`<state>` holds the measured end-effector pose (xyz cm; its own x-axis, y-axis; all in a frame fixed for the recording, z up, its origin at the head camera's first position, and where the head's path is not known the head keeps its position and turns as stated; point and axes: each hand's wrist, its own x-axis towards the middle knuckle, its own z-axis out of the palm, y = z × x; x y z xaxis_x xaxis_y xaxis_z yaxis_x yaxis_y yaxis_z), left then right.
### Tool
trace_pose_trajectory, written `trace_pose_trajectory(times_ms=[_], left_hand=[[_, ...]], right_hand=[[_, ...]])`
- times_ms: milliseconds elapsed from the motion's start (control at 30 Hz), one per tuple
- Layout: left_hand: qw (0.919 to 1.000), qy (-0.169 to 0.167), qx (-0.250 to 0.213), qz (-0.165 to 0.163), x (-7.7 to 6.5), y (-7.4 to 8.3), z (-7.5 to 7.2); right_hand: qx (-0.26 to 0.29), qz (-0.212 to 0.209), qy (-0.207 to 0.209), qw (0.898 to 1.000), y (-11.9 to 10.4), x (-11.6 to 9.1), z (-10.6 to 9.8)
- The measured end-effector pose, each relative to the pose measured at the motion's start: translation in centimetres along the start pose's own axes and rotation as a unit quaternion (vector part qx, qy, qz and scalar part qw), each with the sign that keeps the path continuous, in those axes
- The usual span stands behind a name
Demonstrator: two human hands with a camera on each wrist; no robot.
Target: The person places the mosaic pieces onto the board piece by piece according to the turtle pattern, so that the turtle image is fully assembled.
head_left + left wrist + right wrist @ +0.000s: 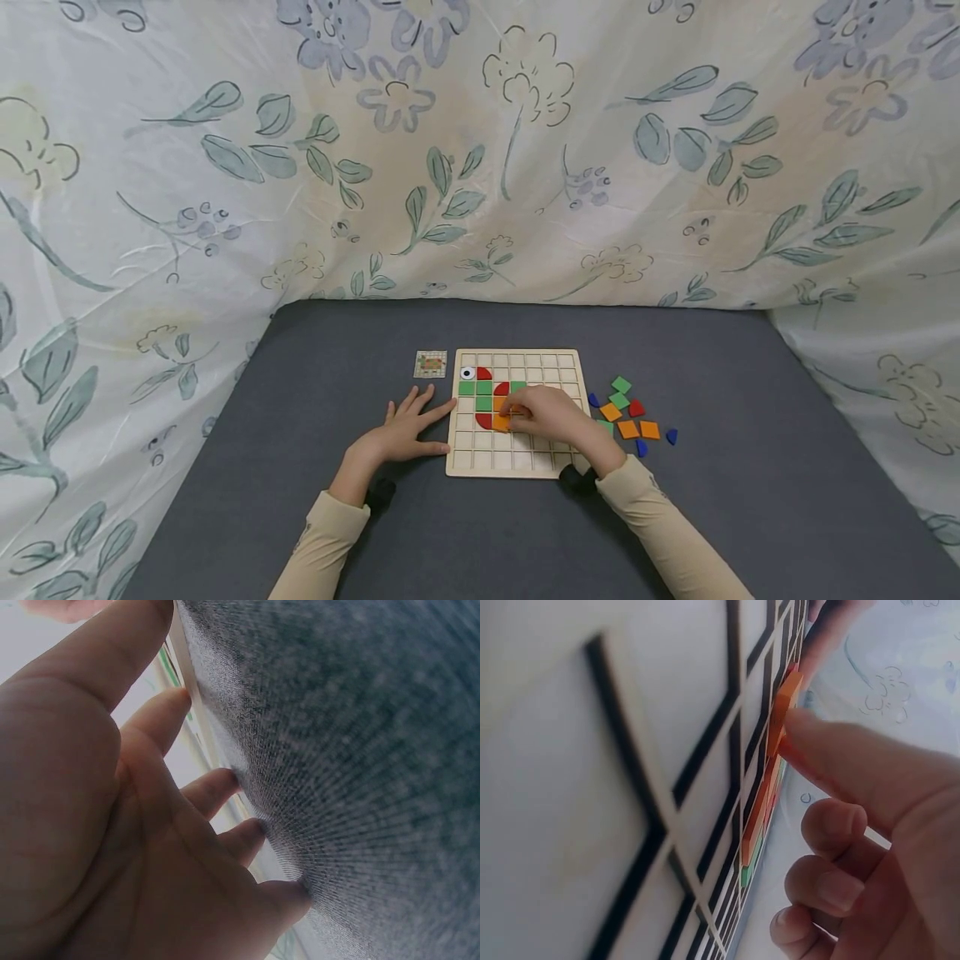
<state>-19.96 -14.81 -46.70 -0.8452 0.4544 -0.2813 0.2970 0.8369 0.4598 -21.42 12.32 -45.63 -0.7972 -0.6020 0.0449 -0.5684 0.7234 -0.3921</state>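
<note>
A wooden grid board [517, 460] lies on the dark cloth, with colored tiles in some of its cells. My left hand [401, 433] rests on the cloth, fingers spread, its thumb and index fingertips at the board's left edge. Over the middle of the board is my right hand [551, 412]. In the right wrist view its thumb presses against an orange square tile [782, 705], which stands slightly tilted at the grid; the index finger is mostly hidden behind the thumb. The other fingers curl in. Left on the board are an eye tile [467, 373], green squares [466, 388] and red rounded pieces [483, 421].
Several loose pieces lie to the right of the board, among them orange squares [649, 430], green squares [621, 384], a red piece [637, 408] and blue pieces [672, 436]. A small pattern card [431, 364] lies at the board's upper left. Behind hangs a floral curtain [480, 167].
</note>
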Motion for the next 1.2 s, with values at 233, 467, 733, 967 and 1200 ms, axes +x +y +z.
trace_pose_trajectory(times_ms=[233, 467, 733, 967, 1200], left_hand=[[1.0000, 0.000, -0.001, 0.005, 0.2, -0.2, 0.1], [1.0000, 0.001, -0.001, 0.003, 0.2, 0.0, 0.0], [1.0000, -0.001, -0.001, 0.001, 0.2, 0.0, 0.0], [1.0000, 0.004, -0.004, 0.005, 0.1, -0.1, 0.1], [1.0000, -0.001, -0.002, -0.003, 0.1, 0.1, 0.0]], right_hand=[[-0.011, -0.001, 0.001, 1.000, 0.0, 0.1, 0.0], [-0.016, 0.009, -0.003, 1.000, 0.0, 0.4, 0.1], [-0.008, 0.010, 0.003, 1.000, 0.3, 0.1, 0.2], [-0.006, 0.022, 0.008, 1.000, 0.9, -0.7, -0.2], [-0.004, 0.016, 0.017, 1.000, 1.9, -1.2, -0.6]])
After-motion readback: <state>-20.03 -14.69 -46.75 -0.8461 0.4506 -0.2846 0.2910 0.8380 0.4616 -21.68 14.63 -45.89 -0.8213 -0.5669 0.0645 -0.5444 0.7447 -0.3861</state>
